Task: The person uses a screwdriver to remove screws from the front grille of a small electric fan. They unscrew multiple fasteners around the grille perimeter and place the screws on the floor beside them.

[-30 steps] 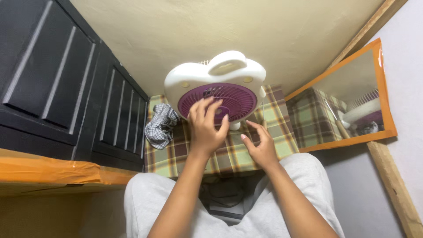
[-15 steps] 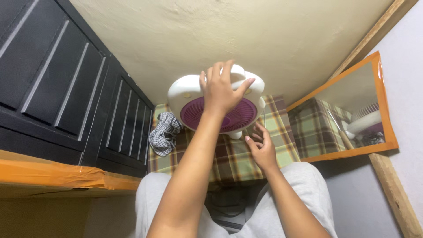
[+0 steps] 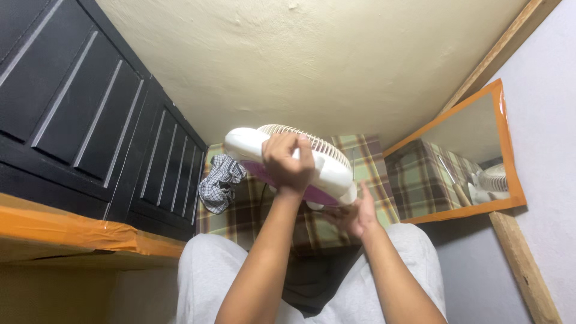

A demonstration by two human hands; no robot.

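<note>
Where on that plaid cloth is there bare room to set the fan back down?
The widest bare patch of the plaid cloth lies on the far right, between the fan and the orange-framed mirror. A narrower strip shows under the tilted fan, by the left hand and right hand. The left edge is crowded: a crumpled checked cloth sits against the black cabinet.

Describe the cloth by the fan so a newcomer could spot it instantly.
Start at the black cabinet on the left, then drop to the plaid-covered table beside it. The cloth lies crumpled at the table's left edge, against the cabinet, left of the fan. Its fine black-and-white check sets it apart from the table's broad green-and-brown plaid.
</note>
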